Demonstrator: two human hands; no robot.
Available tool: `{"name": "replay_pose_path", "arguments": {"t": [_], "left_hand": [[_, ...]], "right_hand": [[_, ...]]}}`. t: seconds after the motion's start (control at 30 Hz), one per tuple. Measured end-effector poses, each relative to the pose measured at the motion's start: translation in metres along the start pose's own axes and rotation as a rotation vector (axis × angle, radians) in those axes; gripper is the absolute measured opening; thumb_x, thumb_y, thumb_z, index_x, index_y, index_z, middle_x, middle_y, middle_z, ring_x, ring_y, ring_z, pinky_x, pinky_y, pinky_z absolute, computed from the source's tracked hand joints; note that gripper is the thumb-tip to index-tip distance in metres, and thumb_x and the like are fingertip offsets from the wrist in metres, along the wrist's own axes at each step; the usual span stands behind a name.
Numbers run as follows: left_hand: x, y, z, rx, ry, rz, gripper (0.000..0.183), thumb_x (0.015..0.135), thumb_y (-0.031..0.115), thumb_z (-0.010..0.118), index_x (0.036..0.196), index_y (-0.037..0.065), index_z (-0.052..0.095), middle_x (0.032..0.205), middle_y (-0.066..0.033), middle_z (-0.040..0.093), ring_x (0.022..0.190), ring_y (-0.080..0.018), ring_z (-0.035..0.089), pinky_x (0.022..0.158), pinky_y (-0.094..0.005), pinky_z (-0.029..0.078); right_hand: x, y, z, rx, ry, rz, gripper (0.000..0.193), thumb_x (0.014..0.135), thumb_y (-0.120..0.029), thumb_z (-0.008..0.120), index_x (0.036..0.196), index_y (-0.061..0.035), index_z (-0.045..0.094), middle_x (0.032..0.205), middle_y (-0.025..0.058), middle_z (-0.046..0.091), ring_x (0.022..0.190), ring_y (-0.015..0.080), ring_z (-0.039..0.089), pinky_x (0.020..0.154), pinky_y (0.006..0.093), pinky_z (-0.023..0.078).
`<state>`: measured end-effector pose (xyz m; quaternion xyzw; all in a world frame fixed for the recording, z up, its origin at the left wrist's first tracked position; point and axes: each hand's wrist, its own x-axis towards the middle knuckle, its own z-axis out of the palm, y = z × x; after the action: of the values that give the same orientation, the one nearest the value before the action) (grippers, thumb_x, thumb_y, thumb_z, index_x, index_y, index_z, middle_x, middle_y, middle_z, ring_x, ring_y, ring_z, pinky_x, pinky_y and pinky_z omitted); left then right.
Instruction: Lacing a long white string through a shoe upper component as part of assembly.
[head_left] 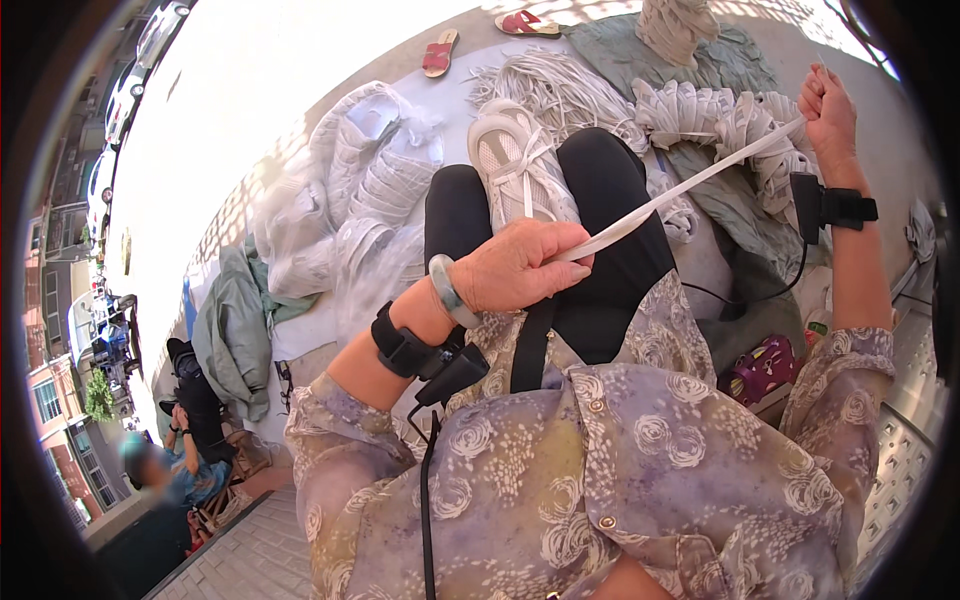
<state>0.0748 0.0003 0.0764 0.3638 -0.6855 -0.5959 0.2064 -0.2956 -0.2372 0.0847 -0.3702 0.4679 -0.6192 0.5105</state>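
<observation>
A long white shoelace (690, 186) runs taut on a slant from my left hand up to my right. My left hand (520, 266) pinches its lower end between thumb and fingers, just above my lap. Raised far out to the right, my right hand (828, 118) is closed on the other end. Between my knees stands a pale sneaker (512, 165), its toe pointing away and a lace threaded over its tongue. My left hand is close behind the sneaker's heel and hides part of it.
Wrapped white shoe pieces (390, 190) lie left on a pale sheet. Loose laces (560, 95) heap beyond the sneaker, with stacked shoe pieces (715, 115) to their right. Red sandals (440, 53) lie beyond. A purple clog (765, 370) is by my right side; a person (180, 460) sits far left.
</observation>
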Motion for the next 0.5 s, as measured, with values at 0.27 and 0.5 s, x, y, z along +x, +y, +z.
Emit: {"name": "replay_pose_path", "arguments": {"t": [0.27,0.5], "left_hand": [[-0.028,-0.018,0.007,0.215,-0.037,0.028,0.011,0.083,0.014,0.055,0.082,0.003,0.056,0.065,-0.0102,0.054,0.060,-0.0246,0.055,0.056,-0.0316,0.042],[0.011,-0.022,0.015,0.372,0.001,0.091,0.014,0.085,0.015,0.052,0.084,0.002,0.058,0.064,-0.0121,0.055,0.064,-0.0303,0.056,0.060,-0.0357,0.043]], "right_hand": [[0.047,-0.016,-0.125,-0.453,0.405,-0.145,0.009,0.085,-0.019,0.054,0.086,-0.0100,0.053,0.057,-0.0054,0.042,0.042,0.0027,0.035,0.036,0.0190,0.025],[-0.042,0.086,0.018,-0.628,-0.484,-0.001,0.011,0.079,-0.013,0.062,0.076,-0.0088,0.053,0.066,-0.0080,0.044,0.055,0.0017,0.037,0.048,0.0179,0.030]]}}
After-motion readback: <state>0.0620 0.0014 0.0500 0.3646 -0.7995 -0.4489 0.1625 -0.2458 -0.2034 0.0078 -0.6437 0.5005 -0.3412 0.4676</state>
